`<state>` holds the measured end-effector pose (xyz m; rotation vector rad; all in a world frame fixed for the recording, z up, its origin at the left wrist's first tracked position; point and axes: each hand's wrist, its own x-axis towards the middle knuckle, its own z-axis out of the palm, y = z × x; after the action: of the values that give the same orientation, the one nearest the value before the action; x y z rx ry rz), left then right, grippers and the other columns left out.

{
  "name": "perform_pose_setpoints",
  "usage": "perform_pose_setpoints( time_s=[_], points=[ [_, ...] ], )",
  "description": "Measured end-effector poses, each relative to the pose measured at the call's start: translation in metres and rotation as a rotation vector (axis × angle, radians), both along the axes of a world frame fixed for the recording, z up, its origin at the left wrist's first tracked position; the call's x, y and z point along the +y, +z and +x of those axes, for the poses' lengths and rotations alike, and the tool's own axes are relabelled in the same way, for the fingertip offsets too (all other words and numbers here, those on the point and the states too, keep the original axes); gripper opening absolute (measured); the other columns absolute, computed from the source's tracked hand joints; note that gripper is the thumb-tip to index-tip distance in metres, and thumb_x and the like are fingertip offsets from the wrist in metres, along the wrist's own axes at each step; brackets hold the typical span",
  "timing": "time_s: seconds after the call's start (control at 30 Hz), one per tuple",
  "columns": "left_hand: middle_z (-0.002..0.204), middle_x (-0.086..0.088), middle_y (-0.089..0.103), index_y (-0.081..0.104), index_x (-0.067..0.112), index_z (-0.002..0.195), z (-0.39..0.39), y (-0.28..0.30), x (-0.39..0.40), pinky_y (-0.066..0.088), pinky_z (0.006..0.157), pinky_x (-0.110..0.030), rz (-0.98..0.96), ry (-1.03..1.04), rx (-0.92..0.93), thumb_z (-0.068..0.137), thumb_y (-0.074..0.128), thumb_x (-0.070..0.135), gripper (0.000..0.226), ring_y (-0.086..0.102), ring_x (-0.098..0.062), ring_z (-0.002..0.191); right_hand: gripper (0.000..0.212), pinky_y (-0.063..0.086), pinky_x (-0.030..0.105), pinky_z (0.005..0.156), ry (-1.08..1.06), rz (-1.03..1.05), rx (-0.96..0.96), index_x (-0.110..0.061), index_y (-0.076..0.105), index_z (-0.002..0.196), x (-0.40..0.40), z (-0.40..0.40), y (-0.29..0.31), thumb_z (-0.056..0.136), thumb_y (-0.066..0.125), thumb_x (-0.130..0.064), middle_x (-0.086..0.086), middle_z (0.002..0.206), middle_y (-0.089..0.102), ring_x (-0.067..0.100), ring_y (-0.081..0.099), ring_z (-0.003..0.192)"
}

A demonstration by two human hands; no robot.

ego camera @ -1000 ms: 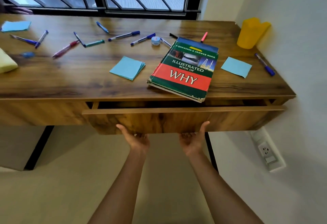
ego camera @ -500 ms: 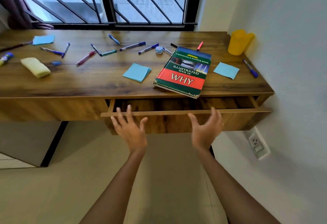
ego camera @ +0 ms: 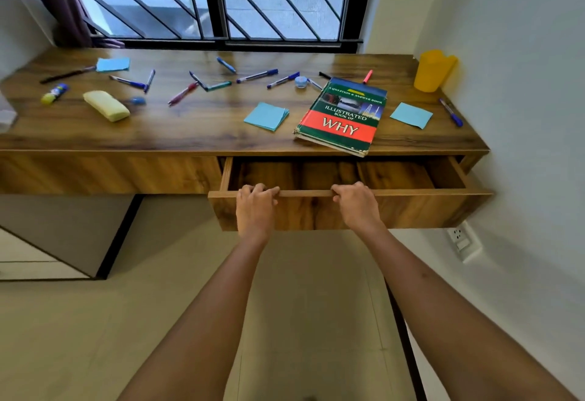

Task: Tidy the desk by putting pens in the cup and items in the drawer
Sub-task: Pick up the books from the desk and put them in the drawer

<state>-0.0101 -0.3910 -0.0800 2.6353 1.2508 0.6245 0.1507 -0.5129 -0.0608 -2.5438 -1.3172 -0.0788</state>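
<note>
Wooden drawer (ego camera: 316, 210) open below desk | your left hand (ego camera: 254, 207) and right hand (ego camera: 357, 205) curl closed over its front edge | book (ego camera: 342, 115) overhangs just beyond your right fingers; a jolt could tip it | yellow cup (ego camera: 432, 71) far right.

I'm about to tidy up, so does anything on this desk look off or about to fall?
Yes. The book lies askew, and its near corner juts past the desk edge above the open drawer that both hands grip. Pens lie scattered across the back, while the yellow cup shows none.
</note>
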Motion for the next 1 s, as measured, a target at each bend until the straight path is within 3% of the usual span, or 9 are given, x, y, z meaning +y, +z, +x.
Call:
perform_pose_setpoints(
  time_s=[0.2,0.33,0.57,0.83,0.93,1.0],
  points=[
    [0.094,0.002,0.07,0.073,0.019,0.105,-0.024,0.023,-0.026,0.056,0.077,-0.027,-0.208,-0.016,0.002,0.088,0.064,0.021,0.019,0.064,-0.012,0.086,0.029,0.052,0.025,0.079,0.0,-0.088,0.025,-0.019,0.065,0.121,-0.031,-0.027,0.012,0.093,0.058,-0.019,0.002,0.107,0.07,0.016,0.065,0.096],
    [0.087,0.0,0.065,0.069,0.013,0.096,-0.041,0.039,-0.04,0.052,0.072,-0.026,-0.28,-0.105,0.157,0.088,0.064,0.015,0.01,0.06,-0.011,0.076,0.024,0.05,0.024,0.071,-0.001,-0.202,0.045,-0.018,0.069,0.114,-0.05,-0.043,0.021,0.091,0.062,-0.02,0.002,0.101,0.07,0.015,0.066,0.089],
    [0.089,-0.001,0.062,0.064,0.015,0.097,-0.061,0.056,-0.061,0.055,0.079,-0.031,-0.397,-0.218,0.337,0.084,0.067,0.011,0.014,0.061,-0.012,0.079,0.014,0.056,0.032,0.076,0.067,-0.445,0.023,-0.014,0.068,0.1,-0.073,-0.065,0.037,0.088,0.065,-0.02,0.003,0.091,0.066,0.017,0.064,0.084],
    [0.097,-0.003,0.066,0.065,0.013,0.098,-0.062,0.06,-0.062,0.054,0.085,-0.035,-0.473,-0.295,0.461,0.081,0.07,0.011,0.018,0.063,-0.015,0.089,0.018,0.056,0.032,0.081,0.1,-0.529,0.067,-0.013,0.068,0.1,-0.078,-0.067,0.041,0.085,0.07,-0.024,0.003,0.096,0.069,0.017,0.066,0.09],
    [0.103,-0.004,0.064,0.064,0.013,0.103,-0.059,0.062,-0.051,0.052,0.09,-0.037,-0.59,-0.352,0.52,0.08,0.071,0.013,0.024,0.062,-0.02,0.098,0.027,0.055,0.035,0.085,0.102,-0.574,0.197,-0.014,0.07,0.103,-0.072,-0.054,0.041,0.08,0.074,-0.027,0.002,0.103,0.069,0.018,0.065,0.094],
    [0.108,-0.005,0.064,0.064,0.015,0.107,-0.052,0.063,-0.041,0.051,0.09,-0.035,-0.715,-0.37,0.435,0.084,0.068,0.019,0.024,0.062,-0.02,0.103,0.039,0.052,0.036,0.091,0.063,-0.539,0.462,-0.013,0.065,0.114,-0.066,-0.042,0.045,0.082,0.072,-0.033,0.004,0.115,0.065,0.021,0.061,0.107]
  ],
)
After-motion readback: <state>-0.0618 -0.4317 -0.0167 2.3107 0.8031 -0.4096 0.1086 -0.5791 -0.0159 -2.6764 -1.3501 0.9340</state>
